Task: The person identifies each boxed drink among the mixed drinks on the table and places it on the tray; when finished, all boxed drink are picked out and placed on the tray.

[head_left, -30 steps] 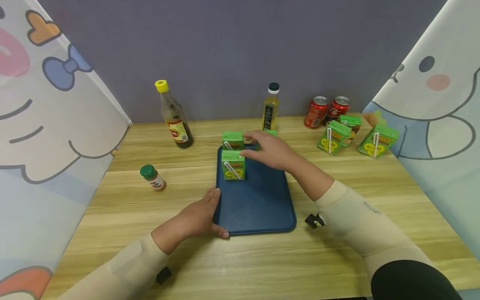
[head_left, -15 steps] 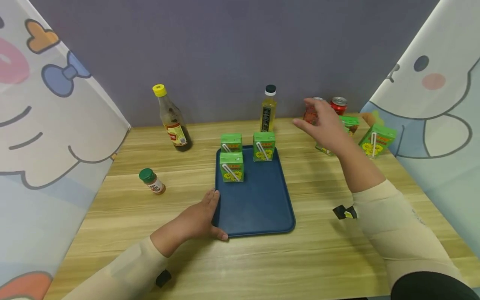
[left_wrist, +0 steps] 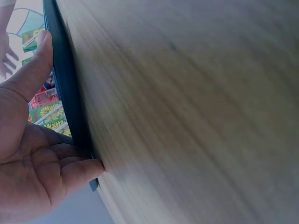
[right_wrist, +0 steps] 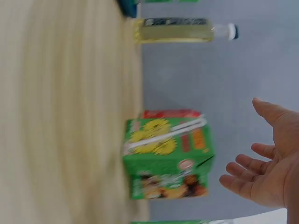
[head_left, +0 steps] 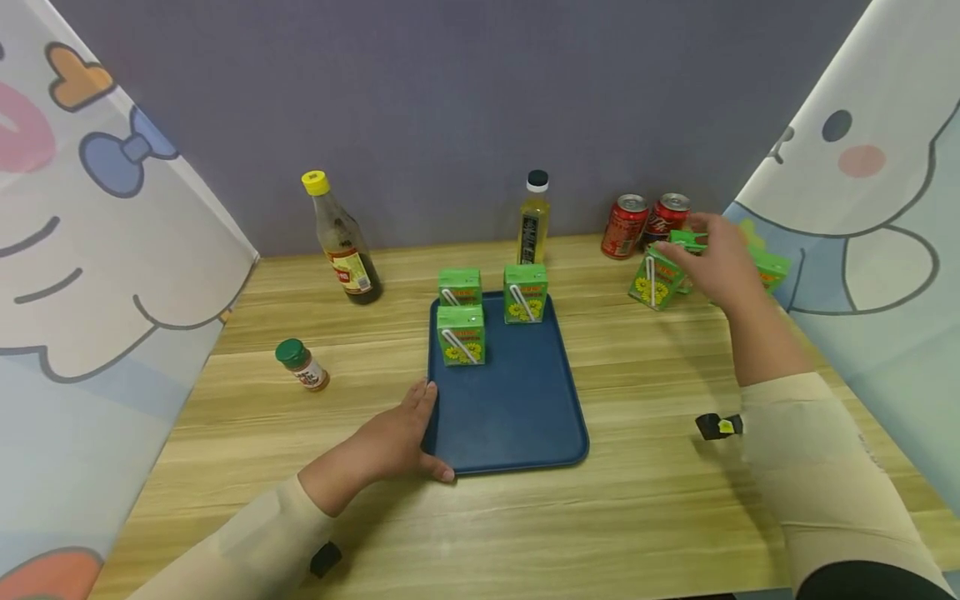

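My left hand (head_left: 393, 437) rests against the left edge of a dark blue tray (head_left: 517, 408), its thumb at the near corner. In the left wrist view, the fingers touch the tray's side (left_wrist: 65, 74). Three green juice boxes with white straws stand toward the tray's back: front left (head_left: 461, 336), back left (head_left: 460, 286) and back right (head_left: 525, 294). My right hand (head_left: 723, 262) hovers at the right over more juice boxes, near one with yellow flowers (head_left: 652, 282). In the right wrist view, its spread fingers are apart from that juice box (right_wrist: 168, 140). Another box at far right is partly hidden.
Two red drink cans (head_left: 625, 227) stand behind the right-hand juice boxes. A bottle of yellowish liquid (head_left: 533, 225) is behind the tray. To the left are a dark sauce bottle with a yellow cap (head_left: 348, 258) and a green-capped spice jar (head_left: 303, 365).
My right hand has left the back-right juice box standing on the tray and moved right, past the cans, to above the other juice boxes. The left hand keeps its place at the tray.
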A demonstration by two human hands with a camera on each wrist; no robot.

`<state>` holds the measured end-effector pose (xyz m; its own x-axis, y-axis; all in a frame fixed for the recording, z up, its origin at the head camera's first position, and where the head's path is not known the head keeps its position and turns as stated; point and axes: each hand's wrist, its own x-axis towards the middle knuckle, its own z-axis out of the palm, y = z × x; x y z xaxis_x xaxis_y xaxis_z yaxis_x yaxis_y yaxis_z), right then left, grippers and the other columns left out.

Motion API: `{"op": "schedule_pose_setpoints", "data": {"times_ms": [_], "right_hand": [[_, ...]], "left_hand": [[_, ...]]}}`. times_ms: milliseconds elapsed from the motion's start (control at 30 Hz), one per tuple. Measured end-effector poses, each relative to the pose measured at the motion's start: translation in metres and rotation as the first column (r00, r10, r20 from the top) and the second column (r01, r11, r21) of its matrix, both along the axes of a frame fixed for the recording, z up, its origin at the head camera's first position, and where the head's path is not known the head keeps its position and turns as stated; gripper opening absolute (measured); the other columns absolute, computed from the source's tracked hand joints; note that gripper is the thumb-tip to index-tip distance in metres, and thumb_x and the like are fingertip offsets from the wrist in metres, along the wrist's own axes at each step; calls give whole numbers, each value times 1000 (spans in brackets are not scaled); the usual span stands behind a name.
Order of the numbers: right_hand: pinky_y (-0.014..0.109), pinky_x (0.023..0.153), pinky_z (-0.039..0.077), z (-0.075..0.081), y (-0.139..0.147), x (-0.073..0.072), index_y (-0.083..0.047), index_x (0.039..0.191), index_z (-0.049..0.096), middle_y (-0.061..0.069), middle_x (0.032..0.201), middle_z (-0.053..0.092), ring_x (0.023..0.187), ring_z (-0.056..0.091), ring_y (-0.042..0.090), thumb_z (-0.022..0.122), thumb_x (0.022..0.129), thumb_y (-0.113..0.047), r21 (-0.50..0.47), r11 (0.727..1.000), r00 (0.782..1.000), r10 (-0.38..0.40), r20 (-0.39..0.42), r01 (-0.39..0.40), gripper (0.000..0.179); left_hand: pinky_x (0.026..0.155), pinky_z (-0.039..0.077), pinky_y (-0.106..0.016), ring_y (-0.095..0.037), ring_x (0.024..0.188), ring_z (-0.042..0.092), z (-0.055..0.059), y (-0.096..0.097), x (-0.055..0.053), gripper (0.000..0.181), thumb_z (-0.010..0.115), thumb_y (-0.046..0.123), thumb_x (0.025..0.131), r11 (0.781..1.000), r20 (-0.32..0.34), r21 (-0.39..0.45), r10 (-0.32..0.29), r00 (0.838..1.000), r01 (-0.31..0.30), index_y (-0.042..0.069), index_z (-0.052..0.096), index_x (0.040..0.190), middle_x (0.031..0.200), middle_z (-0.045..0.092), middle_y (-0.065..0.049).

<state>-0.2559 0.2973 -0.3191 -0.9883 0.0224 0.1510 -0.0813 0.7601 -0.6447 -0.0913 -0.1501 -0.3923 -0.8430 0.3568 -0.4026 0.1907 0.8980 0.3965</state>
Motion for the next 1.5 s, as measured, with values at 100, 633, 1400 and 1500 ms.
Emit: {"op": "schedule_pose_setpoints", "data": {"times_ms": [100, 633, 1400, 1500], "right_hand": [[66, 100, 35, -15, 11, -5, 4, 152, 25, 33, 147, 38, 127, 43, 52, 58, 92, -58, 27, 999, 999, -22, 43, 21, 92], [64, 101, 35, -51, 26, -13, 10, 146, 28, 38, 139, 41, 124, 42, 51, 62, 89, -59, 8, 998, 984, -66, 165, 65, 96], [30, 74, 48, -19, -11, 4, -4, 137, 41, 8, 120, 51, 99, 50, 19, 72, 87, -46, -162, 986, 995, 50, 86, -36, 72], [30, 76, 48, -11, -22, 10, -6, 137, 40, 7, 121, 51, 102, 50, 19, 72, 88, -44, -174, 982, 991, 91, 96, -73, 69]], "left_hand": [[113, 33, -50, -38, 147, 22, -1, -1, 0, 128, 84, 56, 68, 1000, -5, -7, 0, 1000, 0, -1, 10, 156, 163, 6, -23], [113, 33, -49, -37, 148, 21, -1, 1, -2, 129, 83, 57, 68, 1000, 3, -14, 5, 1000, -5, 1, 9, 157, 164, 4, -21], [113, 32, -51, -38, 149, 19, -1, 0, -2, 128, 84, 56, 68, 1000, 5, 5, 1, 1000, -1, -1, 11, 156, 163, 7, -23], [113, 32, -51, -38, 149, 19, -1, 0, -1, 128, 84, 56, 68, 1000, 3, 6, 1, 1000, -1, -2, 11, 156, 163, 7, -23]]}}
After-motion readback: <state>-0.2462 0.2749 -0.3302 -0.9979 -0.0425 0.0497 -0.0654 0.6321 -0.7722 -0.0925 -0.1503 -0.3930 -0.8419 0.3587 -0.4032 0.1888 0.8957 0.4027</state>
